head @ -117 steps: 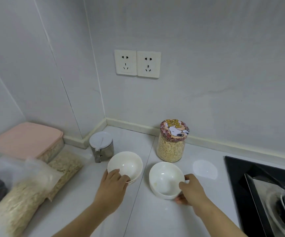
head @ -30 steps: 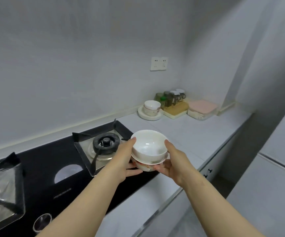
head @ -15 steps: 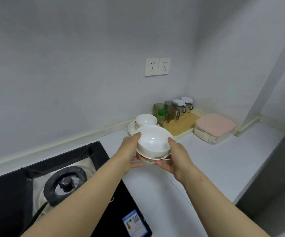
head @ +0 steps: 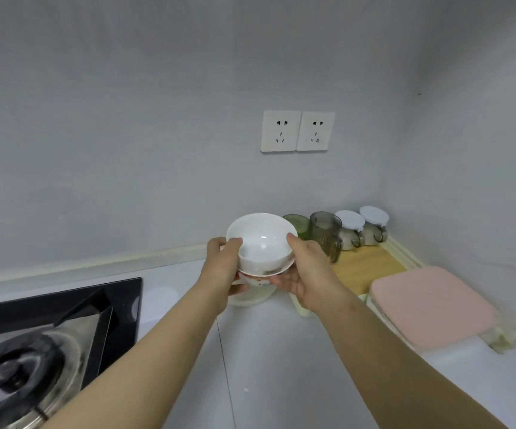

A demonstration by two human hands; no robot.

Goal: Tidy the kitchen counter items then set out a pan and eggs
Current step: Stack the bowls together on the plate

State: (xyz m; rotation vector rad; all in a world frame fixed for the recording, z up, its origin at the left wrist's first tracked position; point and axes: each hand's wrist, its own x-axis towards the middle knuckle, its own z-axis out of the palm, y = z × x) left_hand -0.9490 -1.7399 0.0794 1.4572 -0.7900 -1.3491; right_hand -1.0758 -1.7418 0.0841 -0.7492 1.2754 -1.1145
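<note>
Left hand (head: 223, 263) and right hand (head: 307, 269) each grip 1 side of the stacked bowls (head: 261, 243), thumbs up at the top rim. The stack sits right over a white plate (head: 250, 300) at the back of the worktop (head: 281, 366); touching it or not, can't tell. Just behind: green cup (head: 298, 226), grey cup (head: 324, 233), 2 lidded jars (head: 351, 230). Stove (head: 49, 335) off left.
</note>
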